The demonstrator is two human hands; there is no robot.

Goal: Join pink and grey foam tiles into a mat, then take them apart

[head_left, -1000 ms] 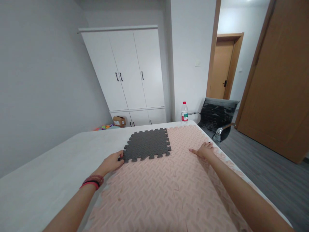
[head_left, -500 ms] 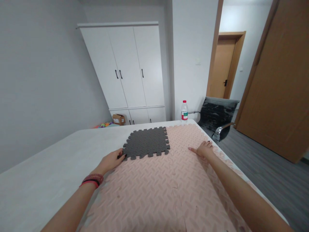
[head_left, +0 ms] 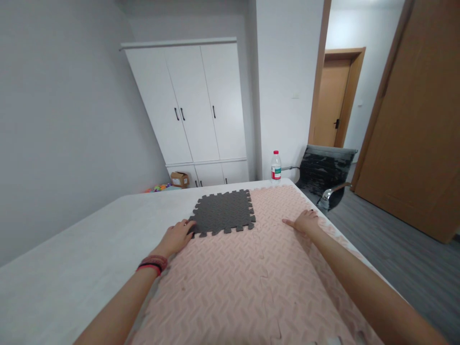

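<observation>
A dark grey foam mat tile with toothed edges lies at the far end of the pink foam mat. My left hand rests at the tile's near left corner, its fingers laid over the edge and hiding that corner. The thumb and fingers look apart there rather than closed round the tile. Farther right, my right hand lies palm down on the pink mat, thumb stretched toward the tile. Nothing is in it. The tile's right side meets the pink pieces, but whether its teeth interlock with them I cannot tell.
All this lies on a white table. A plastic bottle with a red cap stands at the far edge. Beyond the right edge is a black chair. A white wardrobe and a cardboard box are behind.
My left hand has shifted slightly at the tile's corner, from a pinch-like hold to fingers lying over it. My right hand stays on the pink mat. The view has tilted slightly.
</observation>
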